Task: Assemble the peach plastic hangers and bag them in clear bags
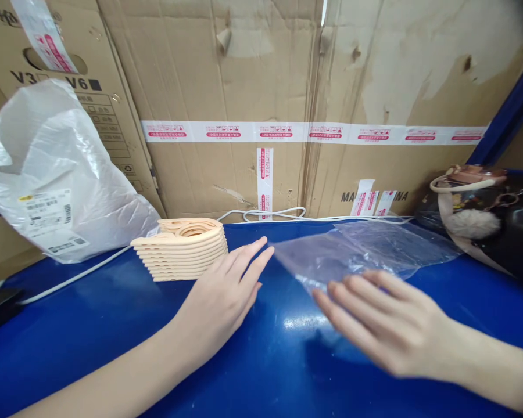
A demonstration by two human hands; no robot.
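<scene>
Near the middle, my left hand (229,284) is stretched out with its fingers apart, its fingertips beside the corner of a clear plastic bag (322,252). Whether they touch the bag I cannot tell. My right hand (387,325) reaches over the bag's near edge, fingers extended and slightly blurred; its thumb is hidden. Just left of my left hand stands a neat stack of beige, flat pieces (183,252) with curved cut-outs, partly covered by that hand. Another clear plastic bag (401,241) lies flat behind the first, overlapping it.
A white plastic parcel bag (61,174) with a label leans at the left. Large cardboard boxes (226,75) wall off the back of the blue table (261,377). A white cable (78,281) runs along the rear. At the right sits a dark bag (518,232) with a pompom.
</scene>
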